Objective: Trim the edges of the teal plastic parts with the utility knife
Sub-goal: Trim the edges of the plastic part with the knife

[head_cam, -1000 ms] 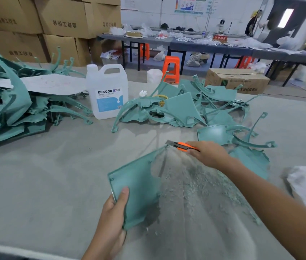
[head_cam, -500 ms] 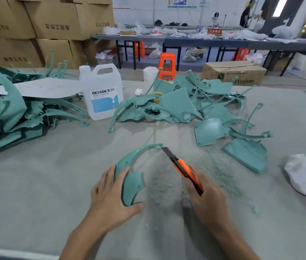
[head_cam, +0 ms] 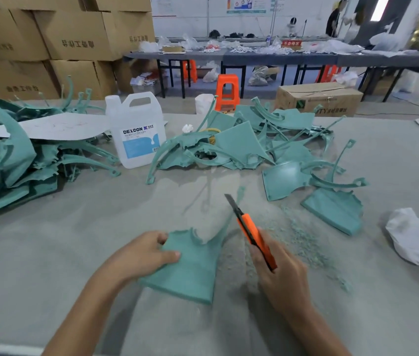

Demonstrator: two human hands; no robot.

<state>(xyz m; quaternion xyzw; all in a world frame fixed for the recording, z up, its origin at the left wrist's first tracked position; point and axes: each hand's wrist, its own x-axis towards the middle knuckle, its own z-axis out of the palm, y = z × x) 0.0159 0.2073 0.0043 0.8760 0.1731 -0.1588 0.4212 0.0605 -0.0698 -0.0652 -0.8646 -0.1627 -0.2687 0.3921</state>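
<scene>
Head view: a teal plastic part is readied for its next trimming cut.
My left hand (head_cam: 141, 255) grips the left edge of the teal plastic part (head_cam: 190, 268), thumb on top, low over the grey table (head_cam: 49, 253) and near me. My right hand (head_cam: 280, 276) is clenched round the orange utility knife (head_cam: 252, 232), whose extended blade points away, just right of the part and apparently clear of it. Next, I judge, the blade must meet the ragged far edge.

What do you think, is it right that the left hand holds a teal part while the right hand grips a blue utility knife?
Not quite. The head view shows the utility knife is orange, not blue. The rest stands: the left hand holds a teal part while the right hand grips the knife.
</scene>
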